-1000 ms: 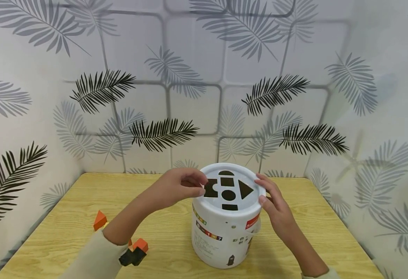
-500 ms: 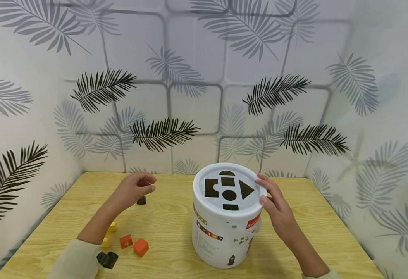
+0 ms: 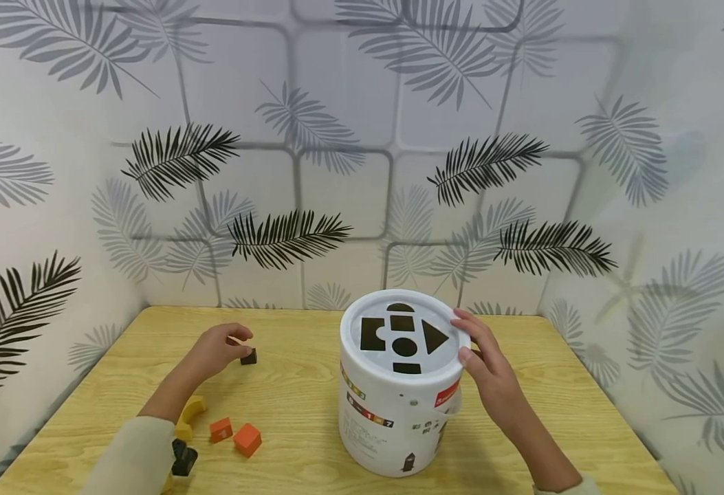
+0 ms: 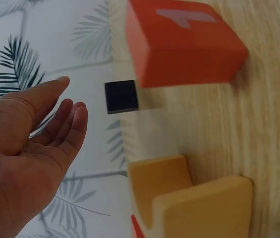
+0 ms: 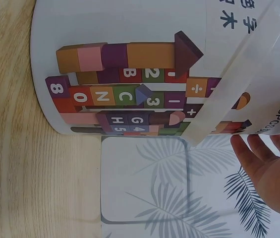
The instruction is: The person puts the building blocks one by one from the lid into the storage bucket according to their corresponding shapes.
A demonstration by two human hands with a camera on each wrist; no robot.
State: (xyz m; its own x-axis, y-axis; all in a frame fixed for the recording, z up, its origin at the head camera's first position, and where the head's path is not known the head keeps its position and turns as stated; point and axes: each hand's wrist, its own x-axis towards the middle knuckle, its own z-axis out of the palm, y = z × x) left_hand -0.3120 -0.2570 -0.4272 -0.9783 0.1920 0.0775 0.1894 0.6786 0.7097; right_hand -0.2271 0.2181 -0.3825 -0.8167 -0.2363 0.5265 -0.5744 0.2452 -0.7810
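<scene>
The bucket (image 3: 392,399) stands upright, right grip (image 3: 490,364) spread against it, left grip (image 3: 216,350) spread.

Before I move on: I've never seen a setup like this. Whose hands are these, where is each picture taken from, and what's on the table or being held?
There is no machine: these are a person's two bare hands. The widest picture comes from a camera on the head, looking forward and down; the other two come from cameras on the wrists.

On the table stands a white bucket with shaped holes in its lid. To its left lie two orange-red blocks, yellow pieces and a small dark block.

The left hand holds nothing; its wrist view shows a gap before the dark block. The right hand rests at the lid's edge.
</scene>
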